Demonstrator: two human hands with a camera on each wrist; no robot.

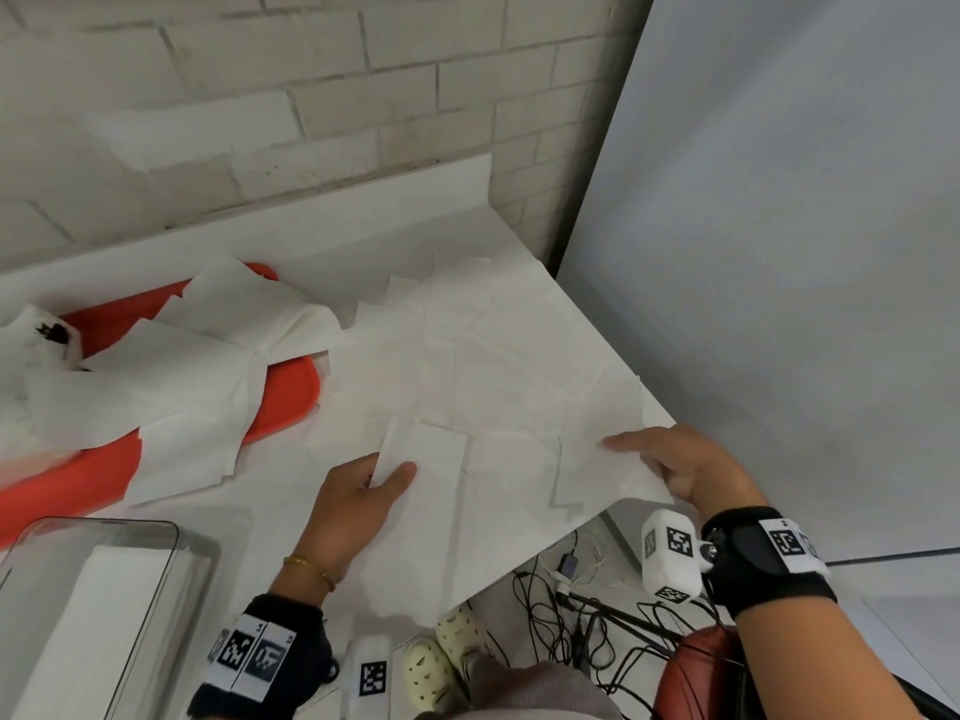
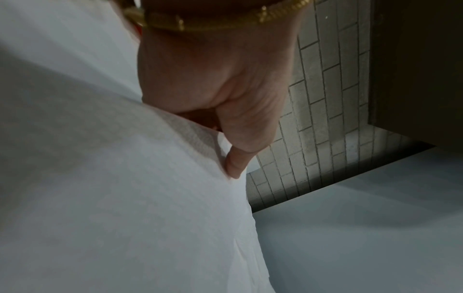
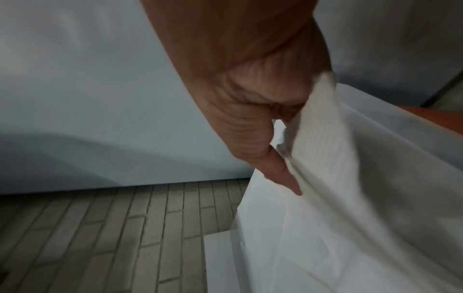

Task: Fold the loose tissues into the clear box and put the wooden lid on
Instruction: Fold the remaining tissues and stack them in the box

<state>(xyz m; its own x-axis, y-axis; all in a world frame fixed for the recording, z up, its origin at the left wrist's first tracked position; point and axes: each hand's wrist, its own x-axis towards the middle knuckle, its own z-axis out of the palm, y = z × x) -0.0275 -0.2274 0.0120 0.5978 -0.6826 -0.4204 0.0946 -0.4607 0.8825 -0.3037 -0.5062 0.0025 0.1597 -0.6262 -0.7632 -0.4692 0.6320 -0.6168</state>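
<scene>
White tissues lie loose across the white table. My left hand pinches the near end of a folded tissue strip, thumb on top; in the left wrist view that hand presses its thumb into the tissue. At the table's right corner my right hand grips another tissue edge, and the right wrist view shows this hand with the sheet draped from it. I cannot tell whether both hands hold one sheet. The clear box at bottom left holds folded tissues. No wooden lid shows.
An orange tray at the left carries a heap of loose tissues. A brick wall runs behind the table and a grey partition stands to the right. Cables and shoes lie on the floor below the table corner.
</scene>
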